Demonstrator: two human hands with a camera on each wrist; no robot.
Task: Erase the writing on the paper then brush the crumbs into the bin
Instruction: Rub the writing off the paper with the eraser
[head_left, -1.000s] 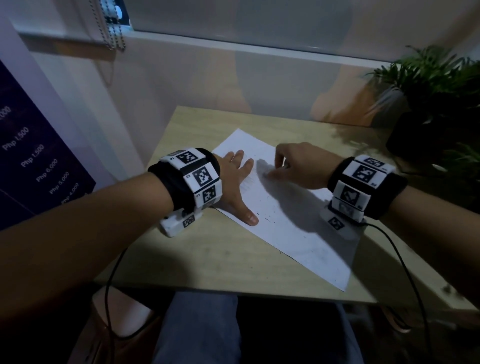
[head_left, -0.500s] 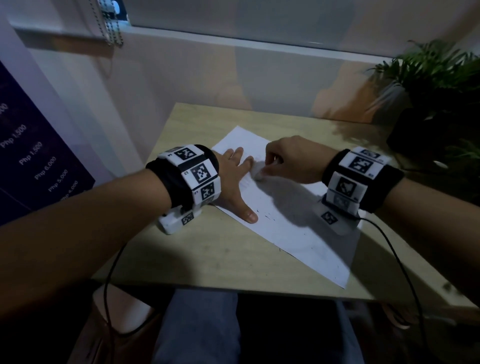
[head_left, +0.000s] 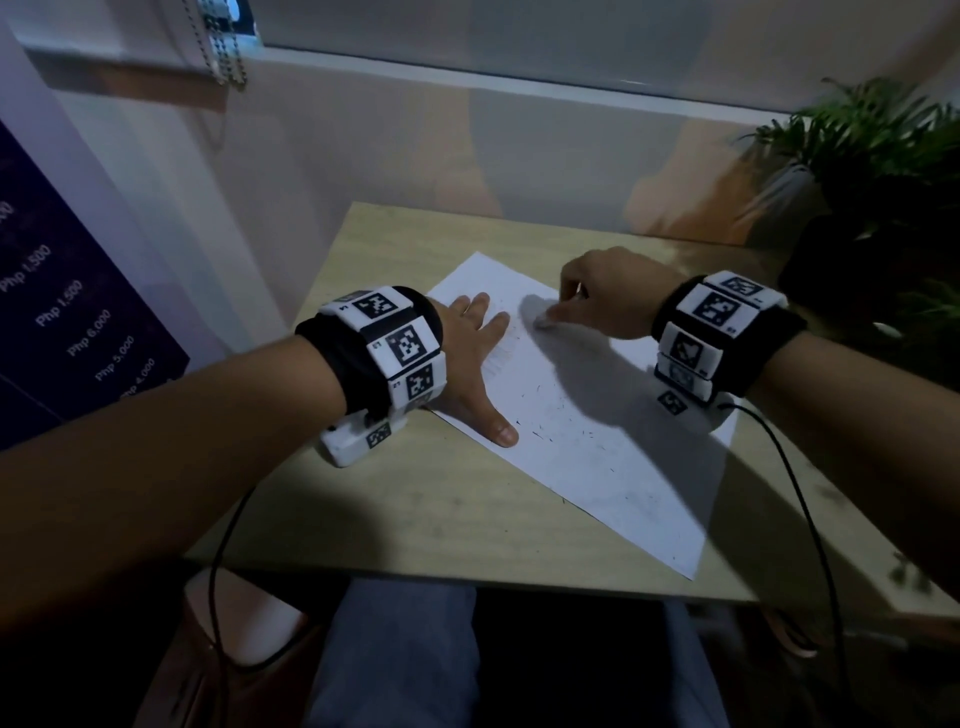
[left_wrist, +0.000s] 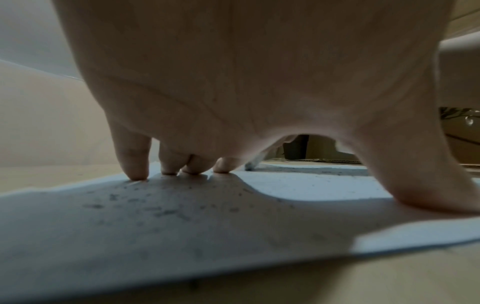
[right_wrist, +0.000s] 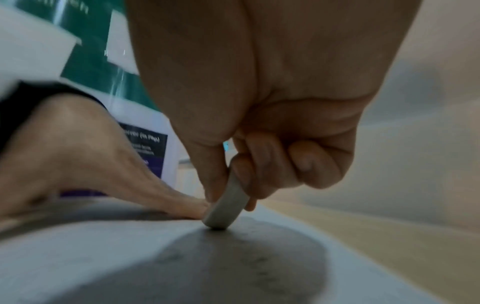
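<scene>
While the left hand (head_left: 470, 358) lies flat on the paper (head_left: 587, 431), the right hand (head_left: 605, 293) rubs with an eraser (right_wrist: 226, 207). The left fingers (left_wrist: 133, 160) are straight and a little spread, and their tips press down on the sheet near its left edge. The thumb sticks out to the side and rests on the paper too. That hand holds nothing; it only presses the sheet.

The right fingers (right_wrist: 259, 181) are curled. The thumb and the first fingers pinch the small grey-white eraser between them. Its round bottom end touches the paper, just beside the tips of the left hand. In the head view the eraser is a pale blur under the right hand.

The white paper lies slanted on the tan tabletop (head_left: 395, 499), with one corner near the front edge. Faint pencil lines show close to the left fingers. Many small dark crumbs (head_left: 550, 415) are dotted over the middle of the sheet, and some lie under the left palm in the left wrist view.

A green plant (head_left: 878, 150) stands at the far right of the tabletop. A dark sign (head_left: 62, 322) with prices hangs on the left. I cannot see a bin for sure.
</scene>
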